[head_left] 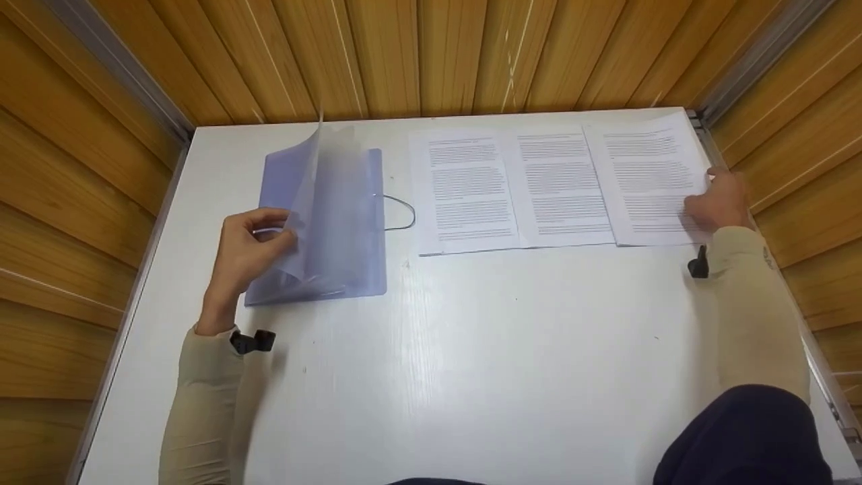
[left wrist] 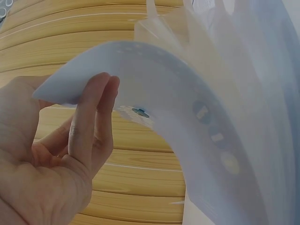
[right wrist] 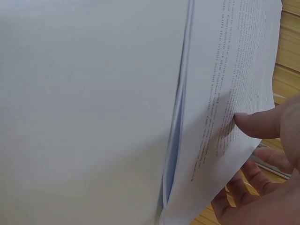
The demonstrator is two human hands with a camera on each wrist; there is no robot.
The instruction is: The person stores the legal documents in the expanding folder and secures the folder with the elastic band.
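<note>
A translucent bluish plastic folder lies spread on the left of the table, several clear sleeves fanned upward inside it. My left hand pinches the edge of a curved translucent leaf of this folder between thumb and fingers. Three printed pages lie side by side on the right: a left page, a middle page and a right page. At the right page's outer edge, my right hand grips the paper, thumb on the print and fingers at the underside. That page's near edge gapes slightly in the right wrist view.
An elastic loop sticks out from the folder's right side toward the pages. Wood-patterned walls enclose the white table at the back and both sides. The right hand is close to the right wall.
</note>
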